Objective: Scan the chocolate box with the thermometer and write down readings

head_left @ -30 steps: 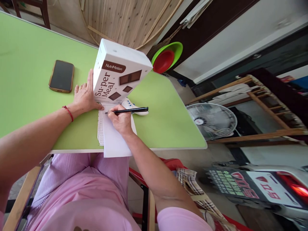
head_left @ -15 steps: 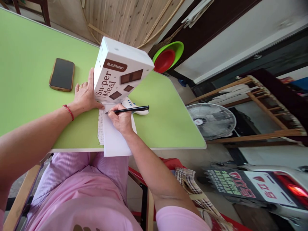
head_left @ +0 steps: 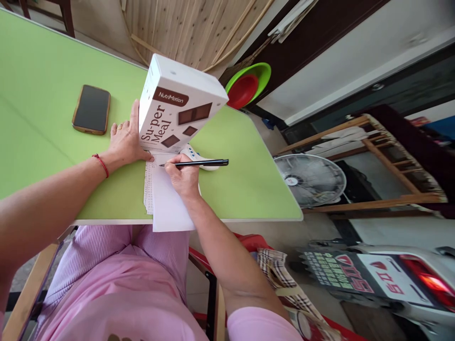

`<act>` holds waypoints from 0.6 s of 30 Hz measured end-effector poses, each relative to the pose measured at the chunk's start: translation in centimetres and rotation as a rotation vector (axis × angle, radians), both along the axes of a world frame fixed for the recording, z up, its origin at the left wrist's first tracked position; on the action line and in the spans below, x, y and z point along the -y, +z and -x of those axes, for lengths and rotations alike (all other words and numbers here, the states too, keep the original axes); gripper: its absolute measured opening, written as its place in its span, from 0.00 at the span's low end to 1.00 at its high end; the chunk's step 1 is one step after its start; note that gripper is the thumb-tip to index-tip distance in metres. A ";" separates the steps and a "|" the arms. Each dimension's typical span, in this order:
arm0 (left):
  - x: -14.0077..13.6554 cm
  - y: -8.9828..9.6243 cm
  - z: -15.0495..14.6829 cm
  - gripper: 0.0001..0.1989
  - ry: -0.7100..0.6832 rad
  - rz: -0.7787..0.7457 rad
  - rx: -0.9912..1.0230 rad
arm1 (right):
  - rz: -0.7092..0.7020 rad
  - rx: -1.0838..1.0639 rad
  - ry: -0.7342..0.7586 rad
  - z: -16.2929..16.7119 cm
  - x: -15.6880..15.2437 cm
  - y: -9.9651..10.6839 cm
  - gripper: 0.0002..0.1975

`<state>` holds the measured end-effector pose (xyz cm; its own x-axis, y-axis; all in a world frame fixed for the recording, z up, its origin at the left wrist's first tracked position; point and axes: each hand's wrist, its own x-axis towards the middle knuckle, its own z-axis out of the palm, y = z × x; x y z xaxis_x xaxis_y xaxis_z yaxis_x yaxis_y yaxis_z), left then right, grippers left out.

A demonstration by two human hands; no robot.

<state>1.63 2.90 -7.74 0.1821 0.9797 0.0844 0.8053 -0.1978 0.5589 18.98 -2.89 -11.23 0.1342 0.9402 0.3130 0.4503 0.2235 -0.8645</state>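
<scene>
A green table (head_left: 46,66) fills the left of the head view, with a wooden wall behind it and a floor fan (head_left: 310,180) off its right edge.

Near the front edge lies a white sheet of paper (head_left: 169,208), overhanging the table toward the lap. The right hand (head_left: 183,176) rests on the sheet, its fingers (head_left: 174,162) pinched together around a black pen (head_left: 195,163). The pen lies almost level, its tip pointing left onto the top of the paper and its tail running out to the right.

The left hand (head_left: 125,141) lies flat, fingers spread, beside the sheet's upper left corner, the thumb touching a white box (head_left: 179,106). The box stands tilted just above the pen tip and reads "NutriMotion" and "Su-per Meal", with brown squares pictured.

A dark phone (head_left: 91,109) lies face up to the left.
</scene>
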 end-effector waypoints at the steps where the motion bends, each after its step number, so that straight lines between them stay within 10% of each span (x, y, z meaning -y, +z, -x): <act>1: 0.0 0.0 0.0 0.72 -0.001 0.000 -0.001 | 0.009 -0.001 0.007 0.0 0.0 0.0 0.05; 18: -0.2 -0.3 0.1 0.75 0.004 -0.004 0.005 | 0.022 0.067 0.028 0.3 -0.1 0.1 0.07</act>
<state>1.50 3.15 -8.01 0.1776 0.9800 0.0896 0.8033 -0.1970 0.5620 18.65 -2.79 -11.10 0.0868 0.9501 0.2995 0.5013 0.2182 -0.8373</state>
